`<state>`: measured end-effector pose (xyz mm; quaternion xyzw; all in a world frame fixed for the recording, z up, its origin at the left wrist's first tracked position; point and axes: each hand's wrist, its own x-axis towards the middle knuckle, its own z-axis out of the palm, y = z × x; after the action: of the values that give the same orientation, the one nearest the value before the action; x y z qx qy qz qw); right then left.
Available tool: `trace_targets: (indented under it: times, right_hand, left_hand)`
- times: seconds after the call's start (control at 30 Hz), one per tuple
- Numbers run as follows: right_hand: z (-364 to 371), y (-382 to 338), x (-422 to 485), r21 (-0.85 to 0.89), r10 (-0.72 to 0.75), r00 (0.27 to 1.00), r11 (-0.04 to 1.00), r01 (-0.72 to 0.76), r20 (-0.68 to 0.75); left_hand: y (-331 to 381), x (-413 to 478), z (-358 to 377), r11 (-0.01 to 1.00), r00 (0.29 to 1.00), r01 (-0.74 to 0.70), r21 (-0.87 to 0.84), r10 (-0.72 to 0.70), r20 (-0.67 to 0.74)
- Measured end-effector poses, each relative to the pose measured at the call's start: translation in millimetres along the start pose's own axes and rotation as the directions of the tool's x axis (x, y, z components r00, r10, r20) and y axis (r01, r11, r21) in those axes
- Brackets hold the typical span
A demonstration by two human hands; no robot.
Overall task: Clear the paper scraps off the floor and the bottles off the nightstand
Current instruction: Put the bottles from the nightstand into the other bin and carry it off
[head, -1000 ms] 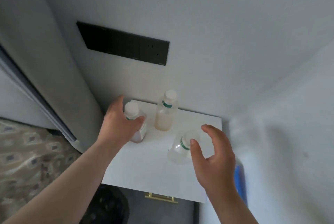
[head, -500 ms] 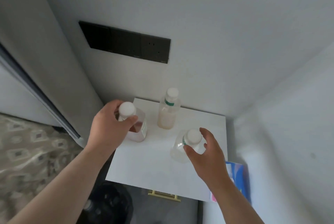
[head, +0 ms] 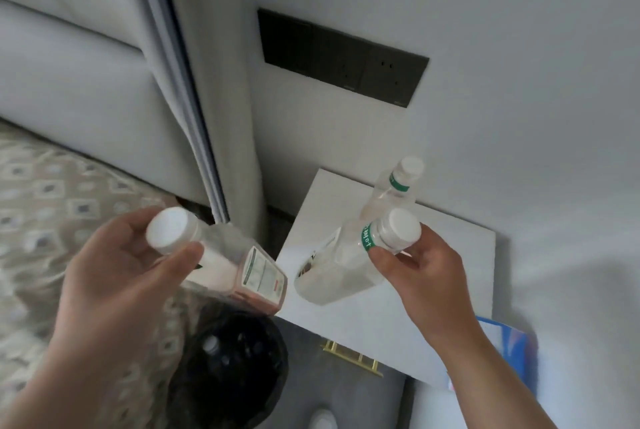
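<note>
We record: left hand (head: 114, 266) curled round the cap end of the pink-tinted bottle (head: 242, 269), whose body slants down-right from the thumb, off the nightstand (head: 450, 293). Right hand (head: 426, 273) pinches the clear bottle (head: 339, 269) at its green-ringed neck, above the nightstand. The third bottle (head: 394, 189) stands on the nightstand beyond the right fingers (head: 381, 255). A black bin (head: 235, 369) sits below the left fingers.

Bare grips, bare forearms.
Left grip (head: 114, 266) and left forearm (head: 52, 376) were bare toward 7 o'clock; right grip (head: 426, 276) and right forearm (head: 485, 376) were bare toward 5 o'clock.

white nightstand (head: 433, 297), black bin (head: 228, 373) (bedspread (head: 41, 207) beige, diamond-patterned)
</note>
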<state>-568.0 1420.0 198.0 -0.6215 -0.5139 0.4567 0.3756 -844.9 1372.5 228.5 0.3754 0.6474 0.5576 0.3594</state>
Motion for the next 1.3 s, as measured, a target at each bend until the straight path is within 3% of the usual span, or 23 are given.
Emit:
trace_targets:
  times: [0.13, 0.33, 0.5, 0.7, 0.93, 1.13, 1.3]
  right_hand:
    - [47, -10, -5, 0.037, -0.026, 0.989, 0.999, 0.021, 0.149]
    - [124, -7, -10, -0.002, -0.013, 0.946, 1.000, 0.015, 0.324]
    - [175, 14, -14, -0.114, 0.032, 0.900, 0.993, 0.019, 0.434]
    - [219, 57, -23, -0.274, 0.090, 0.872, 0.960, 0.052, 0.480]
    - [269, 128, -30, -0.517, 0.193, 0.861, 0.851, 0.092, 0.471]
    - [302, 181, -15, -0.584, 0.295, 0.820, 0.810, 0.058, 0.491]
    - [325, 228, -3, -0.633, 0.369, 0.806, 0.774, 0.009, 0.463]
  left_hand:
    - [0, -3, -59, 0.996, 0.999, 0.015, 0.085, -0.011, -0.047]
    - [-36, -1, -127, 0.964, 0.987, 0.154, 0.219, -0.140, -0.078]
    - [-72, -3, -150, 0.955, 0.973, 0.210, 0.212, -0.181, -0.146]
    - [-139, -7, -147, 0.919, 0.964, 0.255, 0.301, -0.216, -0.156]
    - [-231, -9, -132, 0.860, 0.934, 0.356, 0.366, -0.341, -0.106]
    - [-303, -6, -129, 0.787, 0.916, 0.372, 0.492, -0.397, -0.058]
    - [-355, -2, -118, 0.775, 0.884, 0.426, 0.466, -0.467, -0.032]
